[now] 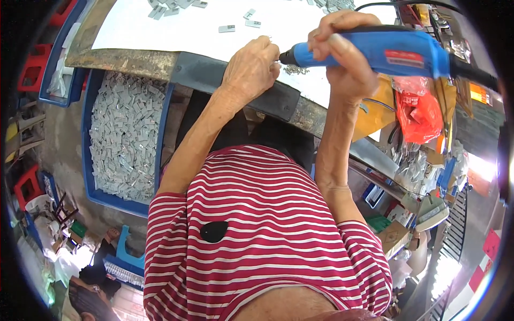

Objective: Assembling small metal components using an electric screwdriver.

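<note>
The right hand is wrapped shut around the barrel of a blue electric screwdriver, index finger laid along the top, with the black nose pointing leftward toward the other hand. The left hand is curled nearly closed at the edge of the white worktop, fingertips pinched together just beside the tool's tip. What they pinch is too small to make out; it looks to be a small metal part like the grey pieces scattered on the worktop beyond the hands. A little heap of tiny screws or swarf lies just below the tip.

To do this step well, the person probably needs to keep the tool in line with the fastener, since a tilted bit would slip toward the pinching fingers. The left hand should press the part against the worktop rather than hold it in the air, with the fingertips clear of the bit. The black cord trails from the tool's rear and should stay slack.

Down to the left of the left arm, a blue crate holds many more grey metal parts.
</note>
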Demonstrator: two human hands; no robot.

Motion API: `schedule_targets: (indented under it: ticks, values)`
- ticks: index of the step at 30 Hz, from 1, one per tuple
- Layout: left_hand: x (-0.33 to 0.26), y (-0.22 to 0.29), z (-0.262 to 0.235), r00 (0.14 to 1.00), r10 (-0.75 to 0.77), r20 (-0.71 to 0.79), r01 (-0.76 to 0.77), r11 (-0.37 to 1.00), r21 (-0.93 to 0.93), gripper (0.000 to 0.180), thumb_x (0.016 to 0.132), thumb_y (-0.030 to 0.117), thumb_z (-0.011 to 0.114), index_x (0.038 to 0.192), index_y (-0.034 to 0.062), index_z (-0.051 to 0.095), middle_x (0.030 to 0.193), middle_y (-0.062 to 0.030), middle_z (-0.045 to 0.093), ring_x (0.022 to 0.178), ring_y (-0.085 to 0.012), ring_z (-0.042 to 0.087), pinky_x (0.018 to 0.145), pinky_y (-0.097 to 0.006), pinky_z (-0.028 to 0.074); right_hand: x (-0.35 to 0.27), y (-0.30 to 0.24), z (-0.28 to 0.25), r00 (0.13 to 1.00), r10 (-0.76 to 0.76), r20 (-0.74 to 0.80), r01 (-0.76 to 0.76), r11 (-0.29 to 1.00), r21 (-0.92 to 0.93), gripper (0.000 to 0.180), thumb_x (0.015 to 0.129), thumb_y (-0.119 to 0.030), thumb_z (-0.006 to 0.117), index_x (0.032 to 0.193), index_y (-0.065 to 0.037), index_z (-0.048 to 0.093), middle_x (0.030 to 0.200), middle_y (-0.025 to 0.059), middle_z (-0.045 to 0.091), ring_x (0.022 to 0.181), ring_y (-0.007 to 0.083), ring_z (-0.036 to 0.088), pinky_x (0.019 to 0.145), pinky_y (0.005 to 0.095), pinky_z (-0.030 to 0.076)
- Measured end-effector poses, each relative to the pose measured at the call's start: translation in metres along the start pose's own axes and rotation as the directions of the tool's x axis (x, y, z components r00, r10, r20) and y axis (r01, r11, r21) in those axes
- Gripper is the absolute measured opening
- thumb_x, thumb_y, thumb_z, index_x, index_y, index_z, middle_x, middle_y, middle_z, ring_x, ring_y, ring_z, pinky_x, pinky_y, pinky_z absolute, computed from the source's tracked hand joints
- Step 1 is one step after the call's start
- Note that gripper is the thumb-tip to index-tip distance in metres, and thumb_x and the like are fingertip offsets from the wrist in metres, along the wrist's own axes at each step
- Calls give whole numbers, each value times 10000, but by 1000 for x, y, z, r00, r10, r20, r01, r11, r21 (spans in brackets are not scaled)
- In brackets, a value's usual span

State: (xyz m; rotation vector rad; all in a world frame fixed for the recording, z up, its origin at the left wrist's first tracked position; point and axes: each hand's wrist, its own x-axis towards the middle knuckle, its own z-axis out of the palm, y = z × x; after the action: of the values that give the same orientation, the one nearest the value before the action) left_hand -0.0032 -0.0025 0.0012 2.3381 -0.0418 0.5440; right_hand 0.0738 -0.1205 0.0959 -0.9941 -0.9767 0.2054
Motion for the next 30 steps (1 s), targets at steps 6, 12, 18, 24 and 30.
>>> schedule_targets:
  ticks: [6,12,18,24,30]
  values:
    - [-1,-2,-2,998,46,-35,-46,999,-9,129,717,61,603,801,14,517,758,-113,526,705,-283,528,641,-360,424,-8,-25,2,950,-100,-297,85,994,-65,112,682,14,592,780,43,544,652,125,566,494,157,536,495,264,462]
    - [0,1,-5,1000,-1,-20,-1,996,-84,116,741,60,593,836,0,561,759,-119,580,662,-221,575,594,-305,451,-29,-31,-16,911,-146,-385,39,961,-273,183,690,18,567,864,51,520,710,164,553,533,175,530,540,311,452]
    - [-9,7,-22,985,-122,-120,88,963,-256,152,756,34,600,903,-4,597,770,-79,588,640,-135,535,582,-247,433,-38,-22,-23,881,-144,-452,29,968,-251,178,681,20,576,847,51,523,680,148,556,516,169,531,525,304,459]
    - [-49,-9,-72,886,-372,-277,285,908,-307,121,744,25,625,864,21,608,774,8,577,637,-53,450,585,-177,376,-38,-19,-25,884,-152,-443,25,960,-280,193,689,11,544,872,60,505,696,172,543,528,189,516,547,339,451]
    - [-114,-55,-128,719,-518,-463,481,852,-207,117,779,28,613,896,23,612,815,26,570,672,-48,458,596,-188,390,-38,-20,-29,884,-149,-443,2,949,-315,180,692,8,538,858,68,505,687,176,542,521,189,512,546,340,452]
